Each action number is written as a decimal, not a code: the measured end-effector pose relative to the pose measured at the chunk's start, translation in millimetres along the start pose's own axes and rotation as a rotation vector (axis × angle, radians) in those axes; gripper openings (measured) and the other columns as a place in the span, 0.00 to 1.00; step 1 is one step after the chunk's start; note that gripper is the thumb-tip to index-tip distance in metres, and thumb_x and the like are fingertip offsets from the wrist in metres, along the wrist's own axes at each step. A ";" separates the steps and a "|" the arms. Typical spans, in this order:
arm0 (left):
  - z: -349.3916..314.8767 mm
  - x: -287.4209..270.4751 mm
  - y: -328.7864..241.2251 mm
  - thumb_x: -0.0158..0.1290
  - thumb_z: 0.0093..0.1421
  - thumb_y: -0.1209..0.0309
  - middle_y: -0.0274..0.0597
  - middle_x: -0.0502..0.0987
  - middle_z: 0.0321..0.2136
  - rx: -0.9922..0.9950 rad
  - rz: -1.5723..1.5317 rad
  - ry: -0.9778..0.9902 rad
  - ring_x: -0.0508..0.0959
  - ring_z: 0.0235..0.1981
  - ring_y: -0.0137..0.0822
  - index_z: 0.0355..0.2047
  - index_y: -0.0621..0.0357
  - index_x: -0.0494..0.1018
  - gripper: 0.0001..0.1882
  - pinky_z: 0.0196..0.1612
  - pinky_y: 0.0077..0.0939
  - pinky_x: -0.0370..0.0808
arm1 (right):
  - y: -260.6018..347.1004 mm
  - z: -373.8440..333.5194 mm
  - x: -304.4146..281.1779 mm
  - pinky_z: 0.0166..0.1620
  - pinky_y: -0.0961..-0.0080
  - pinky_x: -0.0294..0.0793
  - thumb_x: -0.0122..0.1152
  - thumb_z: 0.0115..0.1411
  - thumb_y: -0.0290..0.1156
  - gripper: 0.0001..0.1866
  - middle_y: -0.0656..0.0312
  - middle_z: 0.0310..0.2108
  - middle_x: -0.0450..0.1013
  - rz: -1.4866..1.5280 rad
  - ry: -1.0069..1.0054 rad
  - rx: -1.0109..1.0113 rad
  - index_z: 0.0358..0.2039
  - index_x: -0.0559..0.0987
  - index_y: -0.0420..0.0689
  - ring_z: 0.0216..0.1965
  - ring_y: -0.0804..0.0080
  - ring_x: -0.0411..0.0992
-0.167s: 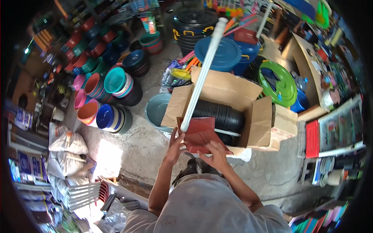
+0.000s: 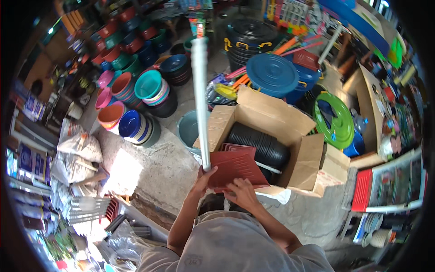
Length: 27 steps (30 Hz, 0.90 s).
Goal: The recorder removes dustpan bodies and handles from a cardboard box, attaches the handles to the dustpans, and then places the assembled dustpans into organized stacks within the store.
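Observation:
A red dustpan (image 2: 235,168) with a long pale white handle (image 2: 201,104) is in front of my body, at the near edge of an open cardboard box. My left hand (image 2: 200,182) grips it where the handle's lower end meets the pan's left corner. The handle rises away from me, nearly straight up the picture. My right hand (image 2: 241,194) has its bent fingers on the pan's near edge, holding it. Inside the cardboard box (image 2: 275,109) lie a stack of black plastic containers (image 2: 260,144) and another red ridged piece (image 2: 233,148), partly hidden behind the dustpan.
A grey basin (image 2: 186,129) stands left of the box. Stacked coloured buckets (image 2: 148,85) fill the far left. Beyond the box are a blue lidded tub (image 2: 272,75) and a black bin (image 2: 249,34). A green lid (image 2: 334,119) leans at the right. Filled sacks (image 2: 79,140) lie left.
The handle's top has swung left, and the pan has turned and shifted slightly left. The red piece in the box shows more now. The whole view has shifted a little.

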<state>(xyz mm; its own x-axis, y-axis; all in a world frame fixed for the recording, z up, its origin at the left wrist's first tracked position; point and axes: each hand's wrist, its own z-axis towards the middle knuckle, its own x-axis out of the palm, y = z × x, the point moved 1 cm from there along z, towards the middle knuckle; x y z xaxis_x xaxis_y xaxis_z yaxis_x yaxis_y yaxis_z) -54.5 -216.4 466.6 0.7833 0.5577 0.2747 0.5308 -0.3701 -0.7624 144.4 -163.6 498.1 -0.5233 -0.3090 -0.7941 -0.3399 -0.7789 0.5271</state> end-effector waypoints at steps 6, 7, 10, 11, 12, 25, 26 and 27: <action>5.4 -75.1 63.1 0.50 0.58 0.80 0.50 0.74 0.45 0.124 -0.190 -0.280 0.80 0.45 0.45 0.55 0.62 0.62 0.23 0.46 0.41 0.82 | 10.3 27.2 31.0 0.44 0.64 0.65 0.68 0.52 0.40 0.15 0.61 0.35 0.68 0.119 0.165 -0.196 0.39 0.81 0.51 0.40 0.64 0.69; 6.4 -89.9 69.6 0.50 0.55 0.82 0.48 0.75 0.44 0.142 -0.180 -0.360 0.80 0.44 0.43 0.54 0.61 0.64 0.24 0.45 0.39 0.81 | 14.3 36.9 33.6 0.46 0.64 0.65 0.68 0.52 0.40 0.15 0.61 0.36 0.68 0.221 0.163 -0.206 0.40 0.81 0.51 0.41 0.63 0.70; 5.1 -131.9 68.3 0.50 0.53 0.84 0.45 0.75 0.42 0.198 -0.227 -0.465 0.79 0.42 0.40 0.52 0.61 0.66 0.24 0.44 0.36 0.79 | 13.2 72.1 52.3 0.49 0.62 0.64 0.68 0.53 0.39 0.15 0.61 0.40 0.70 0.205 0.117 -0.216 0.41 0.81 0.51 0.45 0.62 0.70; 4.1 -146.8 61.9 0.51 0.53 0.83 0.44 0.75 0.42 0.217 -0.268 -0.467 0.79 0.42 0.39 0.51 0.61 0.66 0.23 0.45 0.35 0.78 | 12.9 86.5 59.1 0.49 0.62 0.64 0.68 0.53 0.39 0.15 0.60 0.41 0.70 0.196 0.049 -0.208 0.40 0.81 0.51 0.46 0.62 0.70; 1.1 -161.3 54.5 0.52 0.53 0.83 0.43 0.75 0.41 0.192 -0.270 -0.504 0.78 0.41 0.38 0.50 0.62 0.67 0.22 0.44 0.33 0.78 | 13.2 102.5 64.9 0.49 0.60 0.64 0.67 0.53 0.38 0.15 0.59 0.44 0.70 0.168 0.036 -0.178 0.41 0.81 0.50 0.47 0.59 0.69; -29.7 -394.6 -15.6 0.55 0.55 0.78 0.34 0.73 0.40 0.440 -0.346 -0.751 0.73 0.42 0.30 0.49 0.60 0.68 0.20 0.49 0.28 0.72 | 56.8 276.6 301.9 0.41 0.73 0.76 0.60 0.65 0.38 0.26 0.54 0.42 0.76 0.573 0.458 0.130 0.58 0.67 0.37 0.39 0.67 0.76; -29.0 -410.6 -18.5 0.54 0.54 0.79 0.34 0.73 0.40 0.450 -0.368 -0.751 0.73 0.43 0.30 0.49 0.60 0.68 0.20 0.49 0.27 0.71 | 62.2 284.7 324.5 0.41 0.72 0.76 0.59 0.65 0.36 0.27 0.55 0.41 0.76 0.556 0.421 0.044 0.61 0.64 0.38 0.38 0.68 0.76; -32.1 -427.2 -19.3 0.54 0.54 0.79 0.34 0.73 0.40 0.461 -0.378 -0.780 0.73 0.43 0.30 0.49 0.60 0.68 0.20 0.49 0.27 0.71 | 71.2 294.5 342.9 0.41 0.72 0.76 0.59 0.65 0.36 0.27 0.55 0.41 0.76 0.565 0.440 0.019 0.61 0.64 0.38 0.38 0.68 0.76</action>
<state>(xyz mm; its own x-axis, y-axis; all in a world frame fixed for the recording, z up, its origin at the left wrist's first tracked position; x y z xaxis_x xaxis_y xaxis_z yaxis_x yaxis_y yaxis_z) -389.0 -471.4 382.8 0.0665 0.9754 0.2104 0.3945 0.1680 -0.9034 -289.3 -164.4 352.4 -0.2607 -0.8570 -0.4446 -0.1262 -0.4263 0.8957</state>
